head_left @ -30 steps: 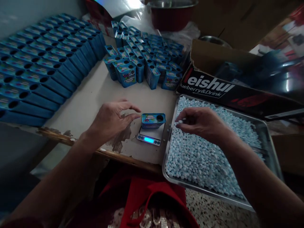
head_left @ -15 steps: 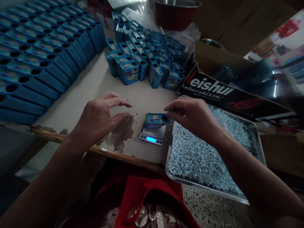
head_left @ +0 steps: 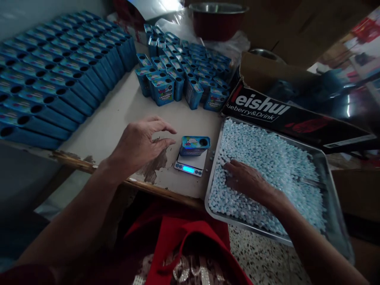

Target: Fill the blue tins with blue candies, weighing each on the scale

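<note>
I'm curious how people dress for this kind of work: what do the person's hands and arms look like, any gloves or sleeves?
Both are bare. The left hand and the right hand wear no gloves, and no rings or watch can be made out in the dim light. Both forearms are uncovered as far as the picture shows, so no sleeves are visible. Below them is a red garment with shiny sequin-like trim.

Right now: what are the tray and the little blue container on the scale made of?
Tray: looks like bare metal, probably steel or aluminium; grey, dull sheen, thin raised rim. Blue container on the scale: glossy printed shell with rounded corners and a round top hole; tin or plastic, cannot tell.
</note>
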`<state>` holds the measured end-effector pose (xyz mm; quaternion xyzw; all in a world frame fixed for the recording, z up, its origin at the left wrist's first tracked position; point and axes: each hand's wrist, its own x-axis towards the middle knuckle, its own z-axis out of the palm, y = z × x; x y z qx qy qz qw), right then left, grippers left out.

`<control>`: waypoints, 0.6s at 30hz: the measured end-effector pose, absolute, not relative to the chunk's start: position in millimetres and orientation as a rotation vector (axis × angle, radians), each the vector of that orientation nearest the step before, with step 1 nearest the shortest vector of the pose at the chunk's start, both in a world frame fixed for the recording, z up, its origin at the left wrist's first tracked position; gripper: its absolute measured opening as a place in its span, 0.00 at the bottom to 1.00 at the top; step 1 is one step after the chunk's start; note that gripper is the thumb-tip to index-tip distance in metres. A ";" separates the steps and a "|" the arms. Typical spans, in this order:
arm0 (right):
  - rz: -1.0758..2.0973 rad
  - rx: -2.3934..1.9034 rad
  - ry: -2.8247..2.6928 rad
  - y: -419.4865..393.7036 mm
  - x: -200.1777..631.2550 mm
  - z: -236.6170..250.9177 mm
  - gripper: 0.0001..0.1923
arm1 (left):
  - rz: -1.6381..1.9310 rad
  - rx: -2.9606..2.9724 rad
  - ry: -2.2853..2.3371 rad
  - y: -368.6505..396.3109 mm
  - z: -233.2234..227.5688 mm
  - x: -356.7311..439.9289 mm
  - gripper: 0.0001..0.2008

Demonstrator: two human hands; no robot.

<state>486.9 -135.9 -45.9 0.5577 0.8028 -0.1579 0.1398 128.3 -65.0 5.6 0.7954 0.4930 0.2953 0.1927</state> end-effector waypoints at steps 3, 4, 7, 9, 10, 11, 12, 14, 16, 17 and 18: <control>-0.618 1.722 2.313 -125.2 501.0 -34.5 0.11 | 0.795 2.227 1.439 -71.6 9.7 127.4 0.09; -0.702 1.801 2.321 -121.9 506.9 -31.5 0.10 | 0.778 2.228 1.465 -73.8 10.1 125.2 0.09; -1.009 2.046 2.291 -113.7 520.1 -23.7 0.07 | 0.725 2.242 1.518 -78.3 9.0 120.6 0.09; -1.227 2.152 2.256 -107.8 520.3 -15.9 0.08 | 0.696 2.239 1.519 -78.7 7.6 122.5 0.09; -1.348 2.184 2.247 -104.0 517.0 -10.5 0.09 | 0.701 2.233 1.513 -78.0 6.9 125.0 0.09; -1.479 2.194 2.250 -99.6 511.6 -4.3 0.10 | 0.710 2.224 1.506 -76.8 6.2 128.1 0.10; -1.608 2.179 2.267 -94.3 504.0 2.3 0.11 | 0.714 2.212 1.501 -75.3 5.6 131.3 0.10; -1.829 2.070 2.317 -81.8 483.8 14.8 0.12 | 0.708 2.181 1.499 -72.0 4.3 136.0 0.12; -1.946 1.913 2.351 -67.8 460.9 22.9 0.11 | 0.672 2.154 1.489 -69.0 2.5 136.0 0.13; -1.961 1.844 2.361 -60.8 450.0 24.9 0.10 | 0.662 2.149 1.478 -67.9 1.2 133.7 0.13; -1.943 1.796 2.379 -54.1 440.3 25.6 0.09 | 0.655 2.145 1.465 -67.0 -0.3 129.9 0.13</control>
